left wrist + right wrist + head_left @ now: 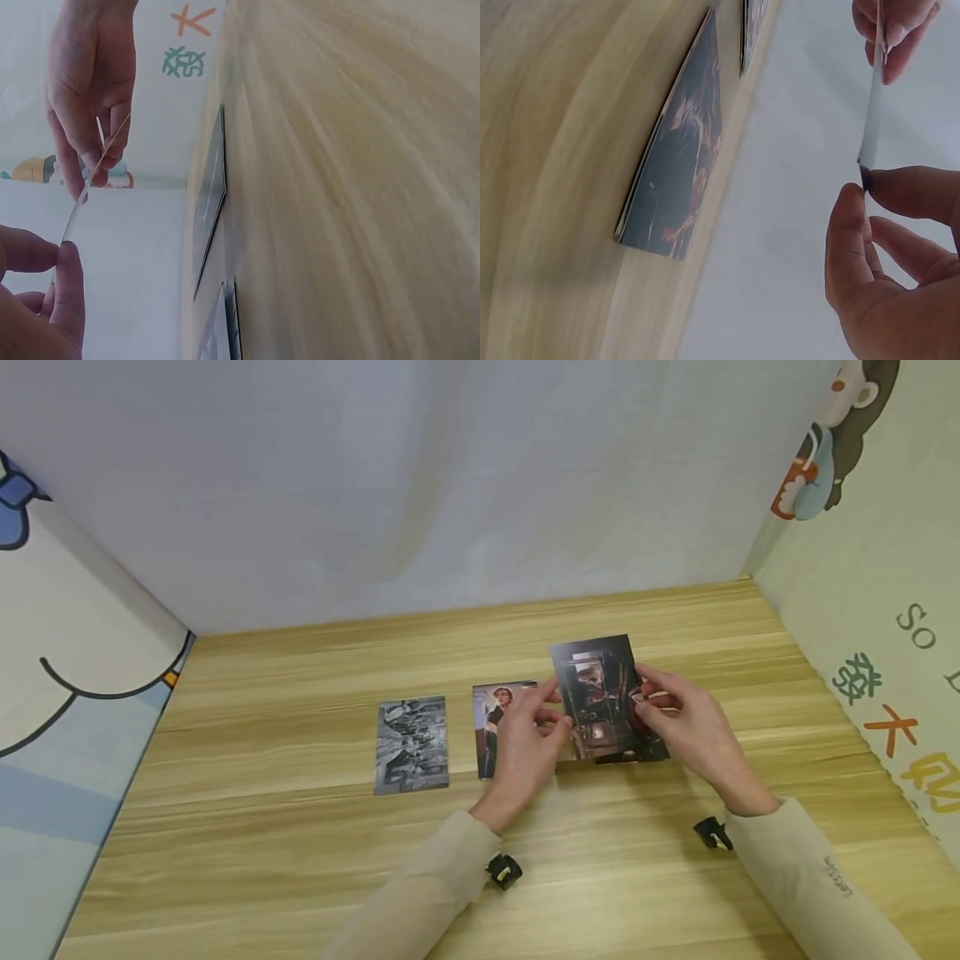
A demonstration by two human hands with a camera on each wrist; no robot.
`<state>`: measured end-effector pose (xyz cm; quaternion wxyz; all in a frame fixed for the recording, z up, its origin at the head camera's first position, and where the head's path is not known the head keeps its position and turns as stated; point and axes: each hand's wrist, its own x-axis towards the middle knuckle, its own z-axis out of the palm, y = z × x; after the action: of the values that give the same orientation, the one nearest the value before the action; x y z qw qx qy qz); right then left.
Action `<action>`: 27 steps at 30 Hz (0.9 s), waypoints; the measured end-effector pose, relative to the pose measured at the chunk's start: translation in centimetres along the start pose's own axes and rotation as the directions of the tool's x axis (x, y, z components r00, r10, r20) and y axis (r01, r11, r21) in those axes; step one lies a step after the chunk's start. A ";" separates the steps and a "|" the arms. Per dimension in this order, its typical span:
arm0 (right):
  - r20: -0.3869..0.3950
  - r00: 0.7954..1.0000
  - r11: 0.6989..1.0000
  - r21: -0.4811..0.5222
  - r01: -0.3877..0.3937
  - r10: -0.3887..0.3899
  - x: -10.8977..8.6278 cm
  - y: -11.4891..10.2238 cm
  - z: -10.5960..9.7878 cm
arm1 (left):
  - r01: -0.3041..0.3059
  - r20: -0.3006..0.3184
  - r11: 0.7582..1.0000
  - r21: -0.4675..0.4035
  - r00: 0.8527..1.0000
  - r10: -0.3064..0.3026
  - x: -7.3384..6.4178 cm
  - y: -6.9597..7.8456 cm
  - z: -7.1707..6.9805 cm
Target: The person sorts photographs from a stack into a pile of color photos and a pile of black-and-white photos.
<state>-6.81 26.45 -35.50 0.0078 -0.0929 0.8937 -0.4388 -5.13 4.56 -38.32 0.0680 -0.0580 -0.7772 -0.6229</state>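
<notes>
A dark photo card (596,693) is held up between both hands over the table. My left hand (528,735) pinches its left edge between thumb and fingers, and my right hand (686,722) pinches the right edge. Seen nearly edge-on in the left wrist view, the card (91,176) bows slightly. Below it lies a stack of dark photo cards (676,165), largely hidden in the head view. A second small stack (487,739), topped by a picture of a person, lies partly behind my left hand. Farther left, a black-and-white photo card (411,745) lies flat.
The wood-grain table (270,743) meets a pale cloth wall (375,510) at the back. Printed panels with cartoon figures and lettering stand at the left (82,635) and right (847,585). A black strap piece (504,871) hangs by the left sleeve, another (712,833) by the right.
</notes>
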 end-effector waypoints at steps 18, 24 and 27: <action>-0.006 1.000 0.999 -0.031 -0.022 0.022 -0.3 1.1 -0.9 | 0.047 0.012 0.999 -0.011 0.999 -0.047 0.5 -0.1 1.9; -0.024 1.000 0.999 -0.043 -0.018 0.017 -0.2 1.5 -1.1 | 0.057 0.015 0.998 -0.012 0.998 -0.057 0.7 -0.3 2.4; -0.029 0.999 0.999 -0.042 -0.026 0.025 -0.1 1.8 -1.1 | 0.068 0.021 0.998 -0.016 0.998 -0.067 0.7 -0.4 2.5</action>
<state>-7.10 28.41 -36.22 -0.0013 -0.0755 0.9039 -0.4211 -6.01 6.96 -39.09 0.0384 -0.0387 -0.7741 -0.6308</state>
